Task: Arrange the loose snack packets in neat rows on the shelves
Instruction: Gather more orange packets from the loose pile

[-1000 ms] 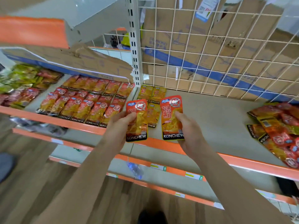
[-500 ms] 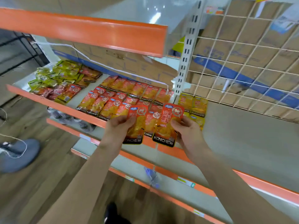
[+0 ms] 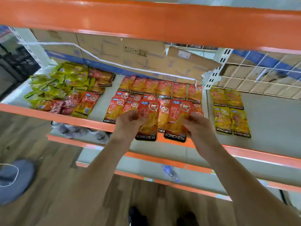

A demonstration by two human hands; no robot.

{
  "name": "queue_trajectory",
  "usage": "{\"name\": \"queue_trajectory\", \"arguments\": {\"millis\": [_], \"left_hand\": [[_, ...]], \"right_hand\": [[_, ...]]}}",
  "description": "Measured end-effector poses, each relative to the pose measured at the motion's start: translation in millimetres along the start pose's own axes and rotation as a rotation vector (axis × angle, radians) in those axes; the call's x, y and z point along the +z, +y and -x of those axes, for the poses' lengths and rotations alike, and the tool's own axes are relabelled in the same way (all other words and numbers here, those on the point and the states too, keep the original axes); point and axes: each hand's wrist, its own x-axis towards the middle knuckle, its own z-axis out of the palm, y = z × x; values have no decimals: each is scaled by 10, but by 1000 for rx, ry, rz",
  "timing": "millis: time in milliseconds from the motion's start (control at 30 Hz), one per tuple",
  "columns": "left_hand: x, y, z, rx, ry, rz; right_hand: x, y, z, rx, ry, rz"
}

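Carrying two red packets over to the red rows [image 3: 161, 91]; neither is set down yet.

We note each hand pinching one packet by its side edge: left hand [image 3: 128, 121] on the left packet [image 3: 149, 123], right hand [image 3: 197, 123] on the right packet [image 3: 176, 121], both held above the shelf [image 3: 65, 118] front lip. A second ago they hung over the bare bay right of the post [image 3: 215, 70]; now they cover the front red row, so we judge placing comes next. That row looks nearly full, leaving little room. Yellow packets [image 3: 229, 111] lie in a tidy block just beyond the post. A loose heap [image 3: 61, 88] at far left is unsorted. Torn cardboard [image 3: 130, 51] sags behind the rows.
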Motion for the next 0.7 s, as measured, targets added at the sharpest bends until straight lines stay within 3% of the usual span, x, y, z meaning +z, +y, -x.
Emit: {"name": "queue_trajectory", "arguments": {"millis": [367, 700], "left_hand": [[419, 58, -430, 16, -50, -150], [1098, 345, -1159, 171, -128, -315]], "right_hand": [[-213, 137, -421, -26, 214, 101], [-579, 96, -1258, -81, 284, 457]]}}
